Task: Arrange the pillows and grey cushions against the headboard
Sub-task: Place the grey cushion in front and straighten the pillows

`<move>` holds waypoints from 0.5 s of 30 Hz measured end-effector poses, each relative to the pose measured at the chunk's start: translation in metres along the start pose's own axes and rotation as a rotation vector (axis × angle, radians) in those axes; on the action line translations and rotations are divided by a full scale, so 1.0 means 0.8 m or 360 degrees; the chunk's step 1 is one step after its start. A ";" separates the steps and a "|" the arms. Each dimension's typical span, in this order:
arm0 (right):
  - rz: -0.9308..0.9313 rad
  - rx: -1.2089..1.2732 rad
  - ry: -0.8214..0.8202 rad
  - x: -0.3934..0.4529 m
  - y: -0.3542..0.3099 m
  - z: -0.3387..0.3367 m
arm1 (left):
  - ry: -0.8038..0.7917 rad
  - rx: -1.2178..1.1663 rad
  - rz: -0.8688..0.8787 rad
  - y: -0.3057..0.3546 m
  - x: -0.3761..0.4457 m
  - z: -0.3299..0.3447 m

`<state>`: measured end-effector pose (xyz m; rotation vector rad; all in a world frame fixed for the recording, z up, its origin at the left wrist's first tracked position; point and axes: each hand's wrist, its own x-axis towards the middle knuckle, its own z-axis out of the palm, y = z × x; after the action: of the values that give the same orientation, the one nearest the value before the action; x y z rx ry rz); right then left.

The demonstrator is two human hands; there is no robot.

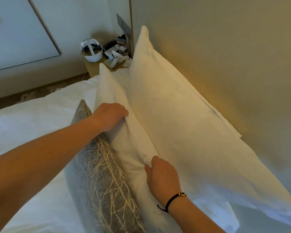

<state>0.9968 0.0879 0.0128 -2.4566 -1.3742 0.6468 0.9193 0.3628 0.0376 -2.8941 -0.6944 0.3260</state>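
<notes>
Head view: at frame centre I see my left hand (111,116) and right hand (161,174) closed, pinching the top seam of the front pillow (124,148), between grey cushion (104,174) and back pillow (166,106). It looks soft and light; I judge the seam the best grip.
</notes>
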 end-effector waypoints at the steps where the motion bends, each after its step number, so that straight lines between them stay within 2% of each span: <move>1: 0.0025 -0.0006 -0.0030 -0.002 0.003 -0.002 | -0.0074 -0.0050 -0.0031 0.006 0.002 -0.002; 4: 0.0066 0.0044 -0.0130 -0.006 0.011 -0.007 | -0.0330 -0.0060 -0.0009 0.029 0.008 -0.003; 9: 0.0293 0.0473 -0.0140 -0.056 0.046 -0.003 | -0.0362 -0.0133 0.0364 0.082 -0.001 0.001; 11: 0.0415 0.0642 -0.0167 -0.082 0.062 0.001 | -0.0445 -0.0122 0.0490 0.103 -0.008 0.001; 15: 0.0603 0.0787 -0.0262 -0.109 0.080 0.010 | -0.0681 -0.0074 0.0523 0.130 -0.007 -0.004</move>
<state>1.0006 -0.0199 0.0014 -2.2912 -0.6736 1.1389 0.9599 0.2680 0.0213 -3.0031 -0.2686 1.0008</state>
